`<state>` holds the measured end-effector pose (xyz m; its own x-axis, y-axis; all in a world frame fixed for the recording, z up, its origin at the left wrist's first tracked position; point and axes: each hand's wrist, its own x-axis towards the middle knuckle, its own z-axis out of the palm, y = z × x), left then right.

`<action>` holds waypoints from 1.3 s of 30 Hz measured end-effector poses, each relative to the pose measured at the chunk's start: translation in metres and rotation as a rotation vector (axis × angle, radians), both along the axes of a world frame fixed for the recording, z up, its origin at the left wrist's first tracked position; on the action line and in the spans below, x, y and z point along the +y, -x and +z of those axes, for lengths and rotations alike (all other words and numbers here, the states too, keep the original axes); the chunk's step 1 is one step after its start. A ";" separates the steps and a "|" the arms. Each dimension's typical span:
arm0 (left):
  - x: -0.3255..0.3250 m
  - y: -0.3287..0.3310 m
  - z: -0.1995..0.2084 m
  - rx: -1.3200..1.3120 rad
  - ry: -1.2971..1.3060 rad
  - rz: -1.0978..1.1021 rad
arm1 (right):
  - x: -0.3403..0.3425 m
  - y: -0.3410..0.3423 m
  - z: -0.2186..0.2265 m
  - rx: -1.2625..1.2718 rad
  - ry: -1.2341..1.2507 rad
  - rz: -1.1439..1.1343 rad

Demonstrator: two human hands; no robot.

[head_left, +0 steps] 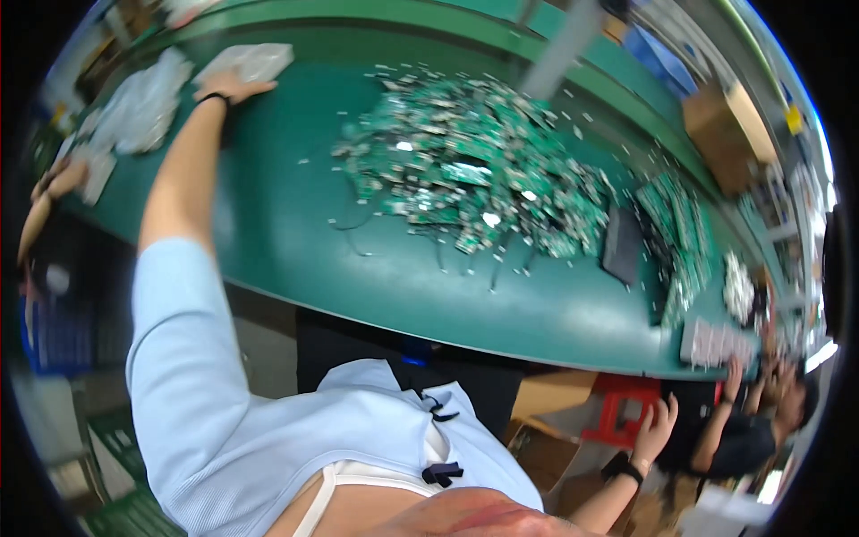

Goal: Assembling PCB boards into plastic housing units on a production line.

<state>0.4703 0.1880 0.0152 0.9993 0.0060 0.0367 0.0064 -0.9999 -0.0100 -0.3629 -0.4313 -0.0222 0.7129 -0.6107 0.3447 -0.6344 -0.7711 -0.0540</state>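
My left arm stretches to the far left of the green worktable. There my left hand is on the near edge of a translucent white plastic tray, its thumb out along the edge and its other fingers partly blurred. Low on the right, in front of the table edge, my right hand hangs in the air with fingers apart and nothing in it. A large heap of small green circuit boards covers the middle of the table, with thin dark wires along its near side.
Clear plastic bags lie at the left, near another person's hand. Right of the heap are a dark flat pad, long green board strips and a pale compartment tray. Another person sits by a red stool.
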 end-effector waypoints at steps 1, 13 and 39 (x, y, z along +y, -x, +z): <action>0.019 -0.031 -0.021 0.008 -0.056 0.004 | 0.002 0.001 0.003 0.003 0.020 0.003; 0.057 0.123 -0.010 -0.243 0.293 -0.400 | 0.050 -0.169 0.074 -0.190 -0.207 0.203; 0.008 0.351 -0.058 -0.403 0.207 -0.541 | -0.005 -0.410 0.037 -1.174 -1.695 0.311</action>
